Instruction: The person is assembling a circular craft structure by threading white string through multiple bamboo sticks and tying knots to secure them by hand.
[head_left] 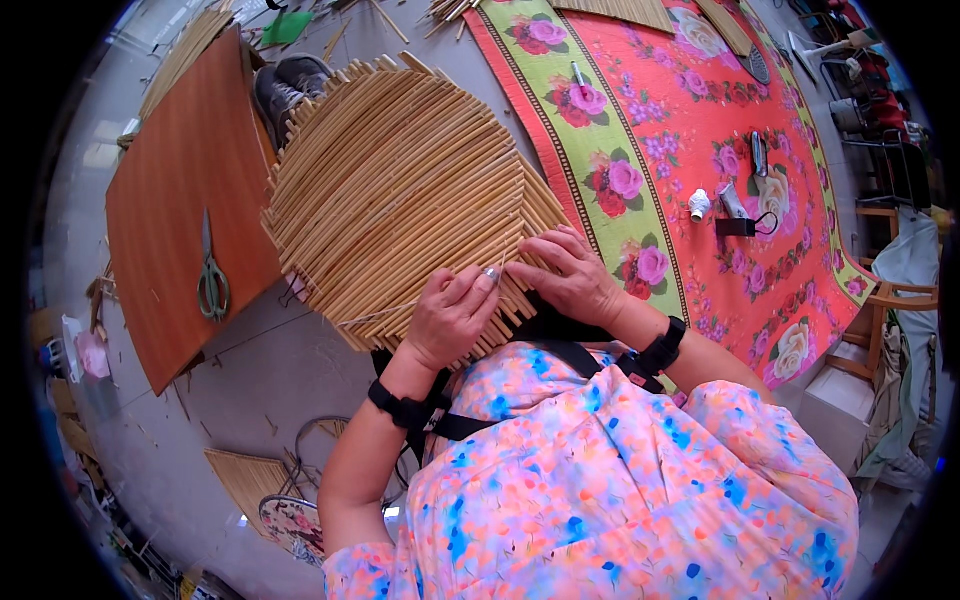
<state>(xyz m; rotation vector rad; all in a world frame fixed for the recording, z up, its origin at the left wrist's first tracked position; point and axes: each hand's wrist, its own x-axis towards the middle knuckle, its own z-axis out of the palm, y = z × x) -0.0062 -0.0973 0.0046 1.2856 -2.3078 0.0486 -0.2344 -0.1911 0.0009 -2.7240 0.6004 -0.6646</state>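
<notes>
A many-sided panel of thin tan reed sticks (390, 190) lies in front of me, reaching toward my lap. A pale string (375, 318) runs across its near part toward my fingers. My left hand (455, 315) is closed in a pinch on the string near the panel's near right edge, with something silvery on one finger. Beside it my right hand (572, 278) is bent over the same edge, thumb and forefinger pinched close to the string. What the right fingertips hold, if anything, is too small to make out.
To the left is a brown wooden board (190, 210) with green-handled scissors (211, 280). On the right a red floral cloth (690, 190) carries a marker (580, 75), a utility knife (760, 155), a white spool (699, 205) and a black binder clip (737, 227). Grey shoes (285, 90) touch the panel's far left.
</notes>
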